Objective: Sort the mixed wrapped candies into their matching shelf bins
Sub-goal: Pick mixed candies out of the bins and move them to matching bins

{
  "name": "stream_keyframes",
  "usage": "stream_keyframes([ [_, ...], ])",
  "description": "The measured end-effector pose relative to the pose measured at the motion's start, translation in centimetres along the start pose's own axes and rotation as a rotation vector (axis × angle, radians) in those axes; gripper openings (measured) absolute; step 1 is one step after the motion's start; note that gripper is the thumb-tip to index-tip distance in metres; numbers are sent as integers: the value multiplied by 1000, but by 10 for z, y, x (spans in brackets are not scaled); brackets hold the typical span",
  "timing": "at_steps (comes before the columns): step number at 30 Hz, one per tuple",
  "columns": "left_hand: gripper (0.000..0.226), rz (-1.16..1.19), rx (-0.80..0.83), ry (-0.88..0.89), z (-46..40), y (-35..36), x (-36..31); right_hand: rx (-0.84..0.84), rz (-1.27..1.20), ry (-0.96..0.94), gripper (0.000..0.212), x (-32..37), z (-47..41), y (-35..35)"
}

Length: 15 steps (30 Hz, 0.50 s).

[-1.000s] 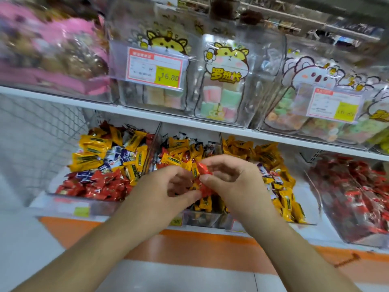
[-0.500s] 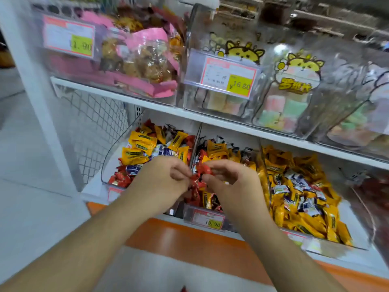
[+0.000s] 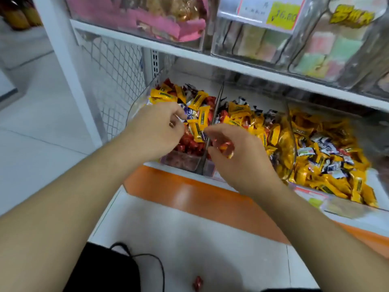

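Observation:
Three clear bins stand on the lower shelf. The left bin (image 3: 137,102) holds mixed yellow, red and blue-white wrapped candies. The middle bin (image 3: 242,114) holds yellow and red ones, and the right bin (image 3: 328,148) is mostly yellow with some blue-white ones. My left hand (image 3: 157,129) hovers over the left bin with its fingers curled above the red candies (image 3: 189,144); what it holds is hidden. At the divider between the left and middle bins, my right hand (image 3: 233,157) grips a few red wrapped candies (image 3: 223,146) in its curled fingers.
One red candy (image 3: 197,283) lies on the white floor below me, beside a black bag with a cord (image 3: 109,268). An orange base strip (image 3: 200,197) runs under the shelf. Upper-shelf bins (image 3: 252,39) with price tags overhang the lower ones. A wire mesh panel (image 3: 111,81) closes the left end.
My hands have come apart: the left moved over the left bin and the right stayed by the divider with the red candies. The view tilted down and left, and the floor now shows.

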<state>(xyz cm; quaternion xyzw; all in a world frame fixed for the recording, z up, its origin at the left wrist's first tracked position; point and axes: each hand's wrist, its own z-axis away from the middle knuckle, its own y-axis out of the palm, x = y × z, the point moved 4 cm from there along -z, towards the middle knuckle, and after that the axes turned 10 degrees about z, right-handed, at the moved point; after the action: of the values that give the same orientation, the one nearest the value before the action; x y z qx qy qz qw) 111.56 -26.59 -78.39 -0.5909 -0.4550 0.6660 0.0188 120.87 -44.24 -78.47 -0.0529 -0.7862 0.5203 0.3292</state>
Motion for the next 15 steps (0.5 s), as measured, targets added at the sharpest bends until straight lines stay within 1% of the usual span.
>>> stream_keyframes([
  [2,14,1,68,47,16,14,-7,84,-62,5,28,-6,25,10],
  [4,12,-27,150,87,33,36,-13,224,-110,66,20,-17,50,36],
  [7,12,-40,320,83,56,80,-6,473,-16,185,18,-48,100,102],
  [10,18,-59,542,42,77,133,21,713,85,281,22,-95,165,175],
  [12,22,-95,677,2,94,165,48,851,99,350,33,-123,206,216],
  [13,25,-109,729,-28,104,180,63,880,88,392,38,-135,224,233],
  [15,32,-141,813,-85,121,207,100,870,54,457,41,-152,251,265],
])
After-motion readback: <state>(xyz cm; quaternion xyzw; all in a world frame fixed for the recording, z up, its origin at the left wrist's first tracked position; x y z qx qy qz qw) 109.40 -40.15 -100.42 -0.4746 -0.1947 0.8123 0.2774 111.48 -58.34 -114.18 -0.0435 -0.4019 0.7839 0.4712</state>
